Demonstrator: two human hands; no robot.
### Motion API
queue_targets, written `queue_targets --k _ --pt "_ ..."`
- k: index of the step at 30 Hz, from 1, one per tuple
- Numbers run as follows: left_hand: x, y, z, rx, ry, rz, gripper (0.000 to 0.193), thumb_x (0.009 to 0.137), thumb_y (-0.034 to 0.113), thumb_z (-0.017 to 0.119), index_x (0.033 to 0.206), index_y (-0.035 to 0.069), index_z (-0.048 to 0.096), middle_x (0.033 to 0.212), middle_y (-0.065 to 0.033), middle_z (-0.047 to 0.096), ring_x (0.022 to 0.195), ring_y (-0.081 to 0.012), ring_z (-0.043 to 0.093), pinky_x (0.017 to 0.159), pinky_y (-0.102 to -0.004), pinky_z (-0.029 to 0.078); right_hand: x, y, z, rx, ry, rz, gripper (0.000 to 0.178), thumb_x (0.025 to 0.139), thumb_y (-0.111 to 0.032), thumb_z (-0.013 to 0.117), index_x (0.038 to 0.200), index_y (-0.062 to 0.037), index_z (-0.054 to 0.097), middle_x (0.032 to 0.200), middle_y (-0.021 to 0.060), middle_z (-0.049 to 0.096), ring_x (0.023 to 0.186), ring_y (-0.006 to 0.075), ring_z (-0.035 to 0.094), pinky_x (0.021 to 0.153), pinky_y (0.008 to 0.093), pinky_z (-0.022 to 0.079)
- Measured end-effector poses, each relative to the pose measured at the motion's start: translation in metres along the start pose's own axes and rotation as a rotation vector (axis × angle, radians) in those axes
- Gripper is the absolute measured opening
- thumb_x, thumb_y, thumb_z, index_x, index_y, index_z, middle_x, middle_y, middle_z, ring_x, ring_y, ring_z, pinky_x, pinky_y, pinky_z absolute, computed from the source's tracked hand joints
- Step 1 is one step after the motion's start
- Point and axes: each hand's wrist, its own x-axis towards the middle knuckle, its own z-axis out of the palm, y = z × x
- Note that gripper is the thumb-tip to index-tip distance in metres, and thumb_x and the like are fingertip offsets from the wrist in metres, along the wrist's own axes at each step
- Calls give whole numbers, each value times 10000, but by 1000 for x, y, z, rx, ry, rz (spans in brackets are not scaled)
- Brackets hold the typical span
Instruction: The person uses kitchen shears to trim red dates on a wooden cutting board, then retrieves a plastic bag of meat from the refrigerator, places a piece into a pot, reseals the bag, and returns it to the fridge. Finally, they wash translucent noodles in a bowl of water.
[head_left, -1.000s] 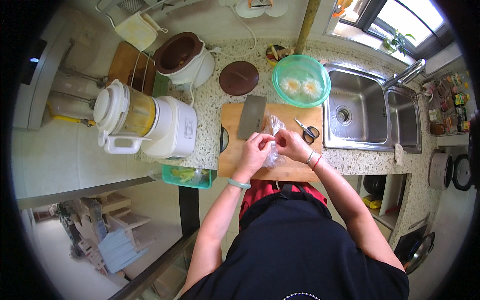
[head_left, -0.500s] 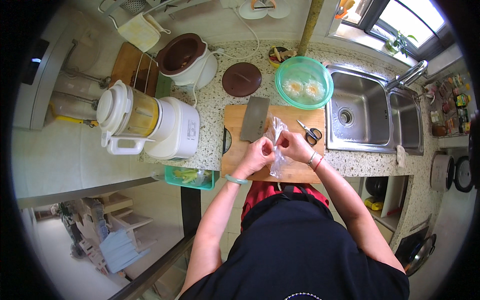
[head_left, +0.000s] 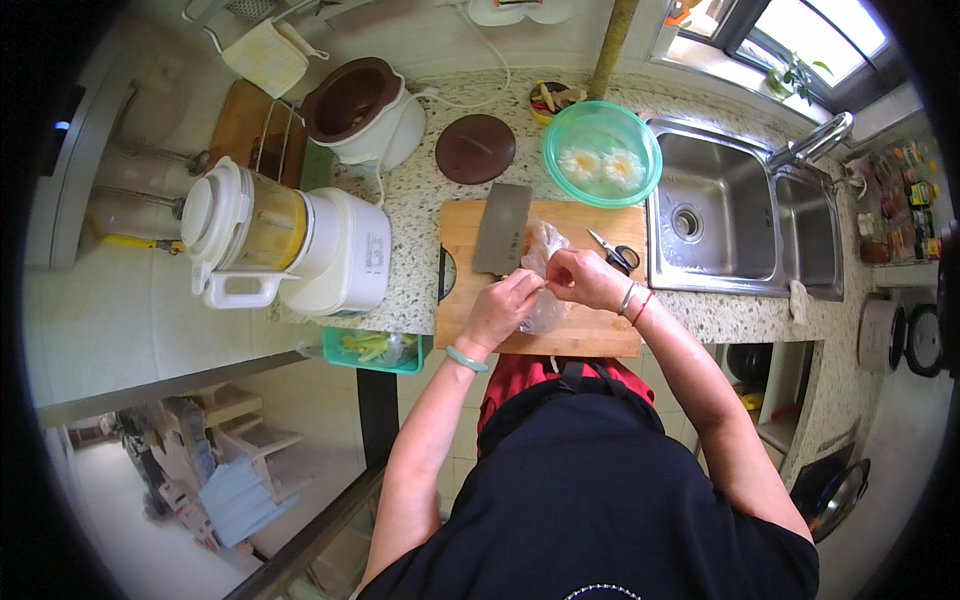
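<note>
Over the wooden cutting board [head_left: 462, 318], a clear plastic bag [head_left: 545, 318] lies crumpled between my hands. My left hand [head_left: 502, 308] pinches it with closed fingers, a green bangle at the wrist. Close beside it, my right hand [head_left: 588, 280] is closed in a pinch on the bag too, its fingertips almost meeting the left ones. What is inside the bag I cannot make out. A cleaver [head_left: 505, 228] rests on the board just beyond my left hand, its handle partly hidden. Black-handled scissors [head_left: 622, 257] lie past my right hand.
Behind the board stands a green bowl [head_left: 553, 150] holding two whitish clumps with orange middles. The steel sink [head_left: 715, 275] is at the right. A brown lid [head_left: 475, 150], a brown-lined pot [head_left: 400, 140] and a white blender [head_left: 340, 255] occupy the counter's left.
My hands have shifted slightly and hold the bag closer together. The bag's upper part has changed shape. The whole view has moved a little; cleaver and scissors remain on the board.
</note>
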Motion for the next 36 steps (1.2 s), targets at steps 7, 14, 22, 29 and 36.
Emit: queue_targets --k 7,14,22,29,36 --pt "6 0 -3 -554 -81 -576 146 810 -1 613 943 38 566 887 -7 604 790 -82 581 713 -243 492 2 2 24 -9 160 12 99 725 -29 635 771 -25 548 654 150 606 644 335 623 611 388 506" --pt "-2 -27 5 -999 -130 -613 193 844 19 628 1026 27 565 959 10 572 897 -62 550 828 -218 464 -2 6 37 147 387 298 114 751 -41 672 786 6 573 702 145 640 649 268 650 632 346 515" --pt "-8 -18 23 -854 75 -603 231 811 -3 702 944 45 519 863 22 568 818 -49 568 767 -212 498 -5 3 44 198 404 272 121 788 -44 663 845 -2 564 710 137 634 665 257 653 630 342 517" --pt "3 4 25 -227 180 -349 188 806 36 690 891 46 522 787 -91 575 681 -214 601 612 -315 494 -10 -4 46 226 482 380 116 797 -35 654 873 -5 571 730 136 629 654 250 647 623 329 514" --pt "3 11 3 -27 76 -114 156 825 5 628 955 64 566 917 -99 617 837 -286 633 704 -347 515 -10 -6 15 3 218 5 127 832 -74 637 941 -11 654 804 151 646 752 309 654 691 359 524"
